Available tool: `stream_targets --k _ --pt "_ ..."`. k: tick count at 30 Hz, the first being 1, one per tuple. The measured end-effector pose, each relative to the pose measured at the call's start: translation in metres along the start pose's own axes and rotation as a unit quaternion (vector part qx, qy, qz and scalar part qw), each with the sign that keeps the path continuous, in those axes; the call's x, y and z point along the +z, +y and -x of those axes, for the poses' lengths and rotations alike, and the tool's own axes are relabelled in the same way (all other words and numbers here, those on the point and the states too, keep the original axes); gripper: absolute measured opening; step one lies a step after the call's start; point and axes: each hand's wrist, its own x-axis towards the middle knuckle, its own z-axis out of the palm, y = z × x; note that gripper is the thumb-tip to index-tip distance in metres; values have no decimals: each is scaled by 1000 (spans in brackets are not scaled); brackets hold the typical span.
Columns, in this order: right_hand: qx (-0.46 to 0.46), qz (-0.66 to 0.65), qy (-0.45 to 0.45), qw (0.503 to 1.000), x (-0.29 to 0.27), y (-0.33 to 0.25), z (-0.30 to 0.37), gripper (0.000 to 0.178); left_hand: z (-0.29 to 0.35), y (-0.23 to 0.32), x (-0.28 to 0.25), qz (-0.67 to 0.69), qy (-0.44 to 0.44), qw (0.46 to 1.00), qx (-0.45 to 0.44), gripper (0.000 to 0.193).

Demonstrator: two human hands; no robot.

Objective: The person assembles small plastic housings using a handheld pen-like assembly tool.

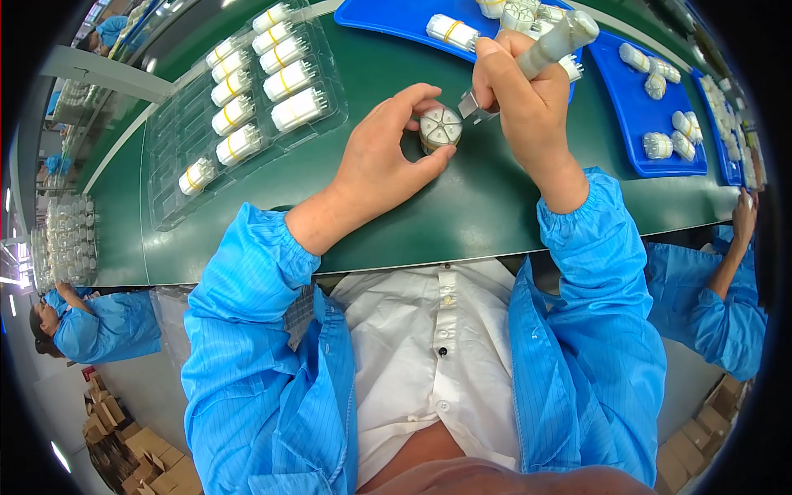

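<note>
**Hands at the green work surface: positions and part count**

Nearest, the left hand (381, 161) rests on the green conveyor belt (462, 206), thumb and fingers curled around one round white part (440, 128) that stands on end on the belt; its top face shows spoke-like divisions. Just beside it, the right hand (518, 91) is clenched on one grey-handled tool (554, 41), held tilted, with its metal tip (472, 106) at the part's right edge.

To the left, one clear plastic tray (177, 157) holds ten white cylindrical parts (285, 81) with yellow bands, arranged in two rows.

Farther off, two blue trays are countable: one blue tray (388, 16) behind the right hand, with several white parts, and a second blue tray (639, 107) to the right, carrying about seven. More trays beyond are too small to count.

At the right edge, a co-worker's hand (745, 216) touches the belt.
</note>
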Motion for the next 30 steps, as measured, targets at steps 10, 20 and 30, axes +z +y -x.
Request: stream_targets --k 10,20,30 --pt "-62 150 -47 986 5 16 2 33 -3 -8 2 32 -5 999 31 58" --pt "-10 -8 -36 999 -3 3 -1 29 -1 -1 -3 8 -18 1000 -10 58" --pt "-116 170 -49 977 7 18 8 25 -4 1 -5 1 -37 999 2 65"
